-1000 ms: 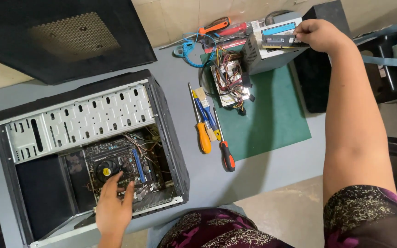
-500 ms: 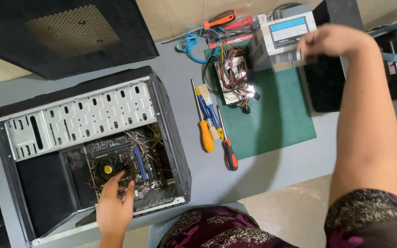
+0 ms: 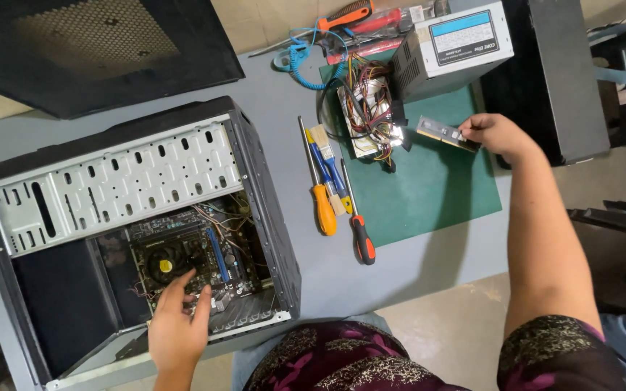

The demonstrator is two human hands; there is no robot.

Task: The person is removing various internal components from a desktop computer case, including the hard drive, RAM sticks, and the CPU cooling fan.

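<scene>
Over the green mat, at two o'clock, her right hand pinched a memory stick by its end. At seven o'clock, her left hand lay open, empty, fingers spread on the motherboard inside the computer case.

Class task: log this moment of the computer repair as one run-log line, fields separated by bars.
right hand: holds memory stick over green mat | left hand: on motherboard in open case | screwdrivers: on table

Left hand flat, fingers spread; right hand pinching, arm outstretched
</scene>
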